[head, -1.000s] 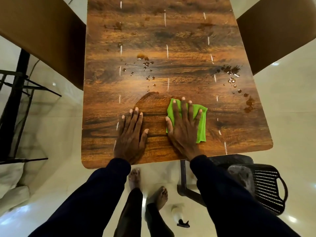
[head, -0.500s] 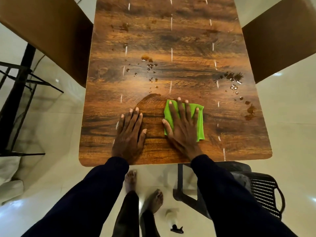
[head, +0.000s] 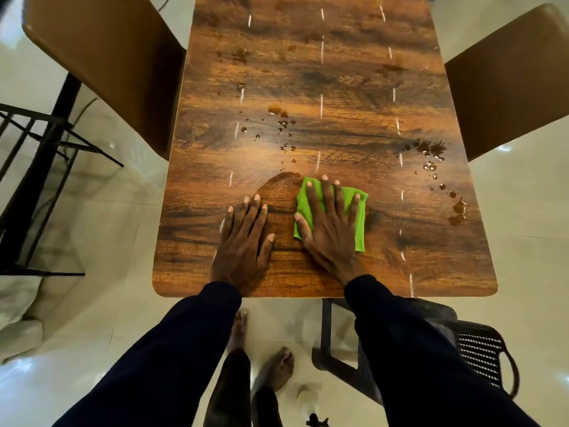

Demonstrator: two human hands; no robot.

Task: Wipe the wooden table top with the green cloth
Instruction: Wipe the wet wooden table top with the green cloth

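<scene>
R hand (head: 331, 229) is lying flat, fingers straight & spread, pressing the green cloth (head: 359, 226) onto the wooden table top (head: 308, 72) near its front edge, approx mid-width. L hand (head: 243, 241) is resting flat w/ fingers straight on the table top, nearer its left edge, holding nothing. Brown droplets (head: 283, 124) are sitting in 2 patches, at the table top's centre & right side.

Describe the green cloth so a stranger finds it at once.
Start at the wooden table between two brown chairs. Near its closest edge, the right hand lies flat on the cloth. It is the only bright green thing; the left hand beside it rests on bare wood.
</scene>
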